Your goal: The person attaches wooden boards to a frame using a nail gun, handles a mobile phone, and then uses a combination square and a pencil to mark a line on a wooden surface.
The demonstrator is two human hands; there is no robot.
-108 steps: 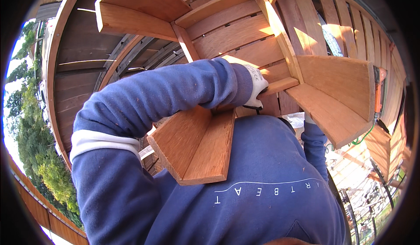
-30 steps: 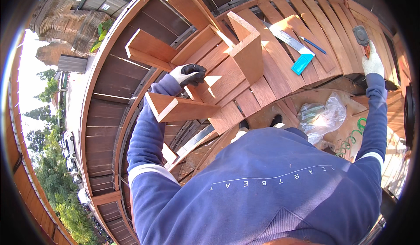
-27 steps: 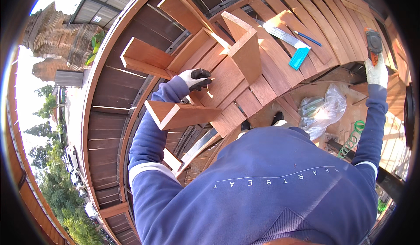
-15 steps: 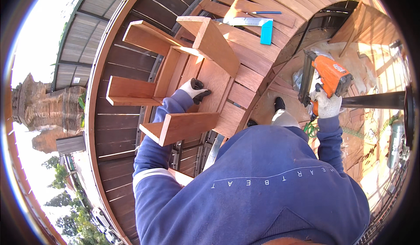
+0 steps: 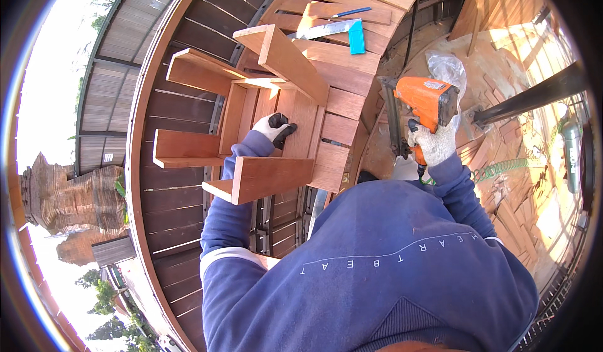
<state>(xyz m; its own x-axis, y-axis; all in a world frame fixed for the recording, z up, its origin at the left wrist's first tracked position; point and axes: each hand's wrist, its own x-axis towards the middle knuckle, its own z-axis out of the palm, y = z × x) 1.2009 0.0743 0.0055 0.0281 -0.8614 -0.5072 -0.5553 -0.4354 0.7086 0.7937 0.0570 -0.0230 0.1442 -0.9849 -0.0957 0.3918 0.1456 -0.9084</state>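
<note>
My right hand [image 5: 436, 145], in a white knit glove with dark fingertips, grips the handle of an orange nail gun [image 5: 423, 96]. The gun's dark magazine [image 5: 394, 123] stands close to the curved bench edge, apart from the wood. Inside an open assembly of reddish boards, my left hand [image 5: 274, 129] wears a similar glove. Its fingers are curled together against the flat base board [image 5: 303, 121]; whether they pinch anything small is hidden. Around that hand stand an upright board [image 5: 293, 65] on the far side and another upright board [image 5: 273, 180] on the near side.
A try square [image 5: 356, 36] with a turquoise handle and a blue pencil [image 5: 352, 12] lie on the slatted bench [image 5: 342, 110]. On the floor are a clear plastic bag [image 5: 447, 69], a coiled green air hose [image 5: 505, 168] and scattered wood pieces [image 5: 518, 229]. A dark post [image 5: 534, 94] slants at the right.
My right hand has brought the nail gun left, closer to the bench edge. My left hand stays inside the board assembly, its fingers shifted slightly. The whole view has turned a little.
</note>
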